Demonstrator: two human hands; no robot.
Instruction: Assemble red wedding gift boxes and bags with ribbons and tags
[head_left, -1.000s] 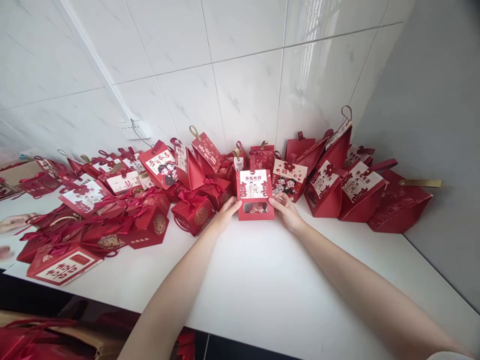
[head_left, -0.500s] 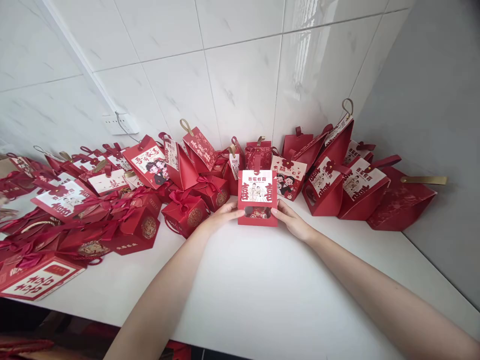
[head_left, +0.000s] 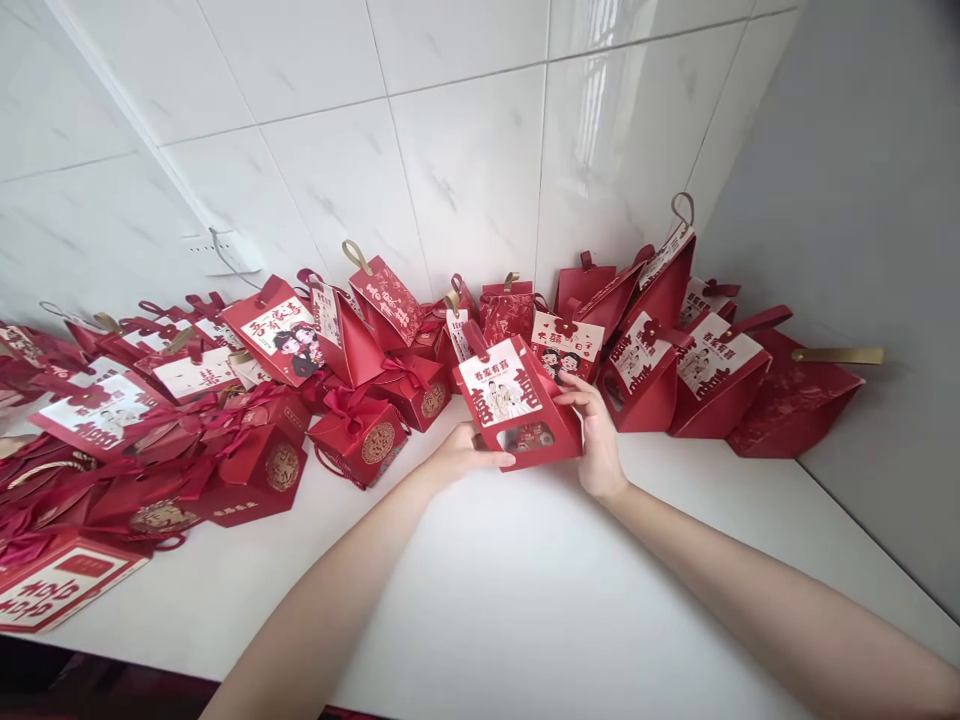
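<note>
Marbled white tile wall [head_left: 465, 190] across the back, flat grey wall [head_left: 862, 230] closing off the right, plus a socket strip [head_left: 219, 254] low on the tiles at left with a thin cable running off it. Under all that, one long white counter [head_left: 480, 610], matte-looking with soft light on it.

Pretty crowded along the back. Jumbled heap of red ribboned boxes [head_left: 262, 480] on the left, spreading forward nearly to the front edge, with a white-panelled box [head_left: 64, 585] right at the corner of the view. Red box with a round gold emblem [head_left: 364, 438] just beside the left wrist. On the right, a tight row of strap-handled boxes [head_left: 641, 385], ending in a gold-strapped one [head_left: 799, 395] near the grey wall.

As for the red window box [head_left: 511, 405]: mid-counter, right in front of the cartoon-couple box [head_left: 568, 342], top leaning left, right side wall showing. Can't tell about base contact with the counter.

Grip closed around it from both sides: left hand [head_left: 463, 457] with thumb along the lower front, right hand [head_left: 602, 440] with fingers curled at the right side.

Most elbow room toward the front, between the forearms and over to the right. Front edge slanting across the lower left, dark below.
</note>
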